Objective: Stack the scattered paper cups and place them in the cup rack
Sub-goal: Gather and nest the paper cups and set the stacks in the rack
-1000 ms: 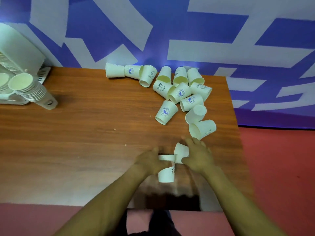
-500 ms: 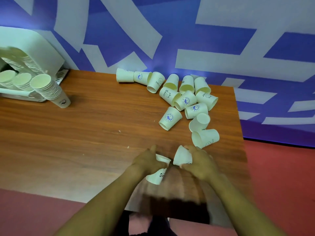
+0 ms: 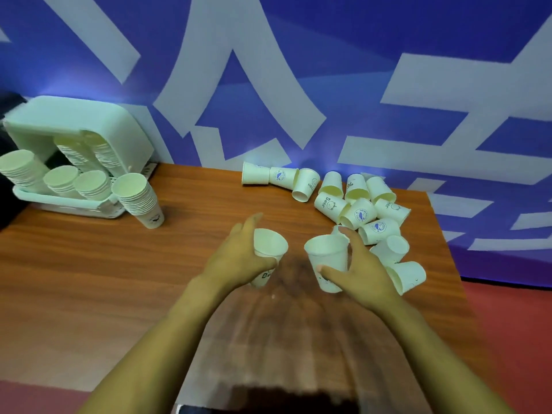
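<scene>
My left hand (image 3: 239, 258) grips a white paper cup (image 3: 268, 252) marked "Bear", mouth up and tilted to the right. My right hand (image 3: 361, 273) holds a second paper cup (image 3: 328, 261) upright, thumb in front and fingers behind. The two cups are apart, side by side above the wooden table (image 3: 89, 279). Several scattered cups (image 3: 355, 204) lie on their sides at the table's far right. The pale green cup rack (image 3: 74, 135) stands at the far left and holds several stacks of cups.
A tall stack of cups (image 3: 140, 198) leans on the table just right of the rack. The table's right edge (image 3: 448, 249) runs close behind the scattered cups, with red floor beyond. A blue and white patterned wall backs the table.
Both hands have lifted their cups off the table and turned them mouth up, moving them apart. The camera has tilted up and left, bringing the rack into view.
</scene>
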{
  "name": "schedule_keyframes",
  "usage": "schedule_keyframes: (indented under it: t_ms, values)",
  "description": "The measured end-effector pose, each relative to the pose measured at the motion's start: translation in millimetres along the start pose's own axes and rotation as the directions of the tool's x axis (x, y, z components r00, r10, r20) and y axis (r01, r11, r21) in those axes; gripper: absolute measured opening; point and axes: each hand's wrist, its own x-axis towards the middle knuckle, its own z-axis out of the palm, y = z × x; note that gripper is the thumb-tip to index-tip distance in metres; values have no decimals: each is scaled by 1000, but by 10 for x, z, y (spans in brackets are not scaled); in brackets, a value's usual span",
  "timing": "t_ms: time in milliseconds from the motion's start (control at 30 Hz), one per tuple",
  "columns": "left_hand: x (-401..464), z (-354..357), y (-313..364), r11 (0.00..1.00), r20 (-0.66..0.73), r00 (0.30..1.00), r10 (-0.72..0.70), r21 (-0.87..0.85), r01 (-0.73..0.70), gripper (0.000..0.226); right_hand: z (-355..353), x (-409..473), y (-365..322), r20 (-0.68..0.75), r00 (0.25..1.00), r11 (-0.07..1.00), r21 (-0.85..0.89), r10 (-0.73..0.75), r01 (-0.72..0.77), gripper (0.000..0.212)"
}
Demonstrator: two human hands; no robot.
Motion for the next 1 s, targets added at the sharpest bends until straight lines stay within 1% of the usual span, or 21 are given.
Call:
schedule_keyframes:
  t_ms: [100,200,333,433,500,600,667,767,833,1000]
  values:
    - [24,-449,-295,1000,-13,999,32,0,-32,94,244,49,-483,-14,999,1000,6,-30,31,86]
    - [22,-861,-642,998,-6,998,63,-3,-63,96,570,96,-927,-9,999,1000,-3,-31,31,85]
    - [-4,-1328,-1013,998,-23,998,56,-14,-56,100,960,113,-1366,-14,1000,999,-35,-13,13,87]
    - [-5,-1564,-1165,998,-48,997,61,11,-61,91,1145,98,-1583,-20,1000,999,-49,-16,15,83]
    - [-4,-1634,-1217,997,-35,996,84,6,-83,81,1206,99,-1672,-24,999,998,-55,-22,21,81]
    - [-6,-1652,-1299,996,-21,996,92,-9,-92,72,1206,136,-1777,-35,999,997,-68,-25,23,79]
    - [-5,-1639,-1345,997,-14,997,82,-4,-82,70,1194,167,-1785,-50,998,997,-59,-43,40,78]
    - [-7,-1612,-1381,1000,-27,999,31,4,-31,69,1192,254,-1751,-53,996,997,-15,-72,71,73]
    - [-8,-1613,-1390,1000,-42,999,3,13,-3,68,1213,335,-1734,-30,998,998,11,-61,61,69]
    - [22,-1752,-1458,1000,-64,998,1,11,0,59,1306,450,-1775,39,998,999,18,-39,39,70]
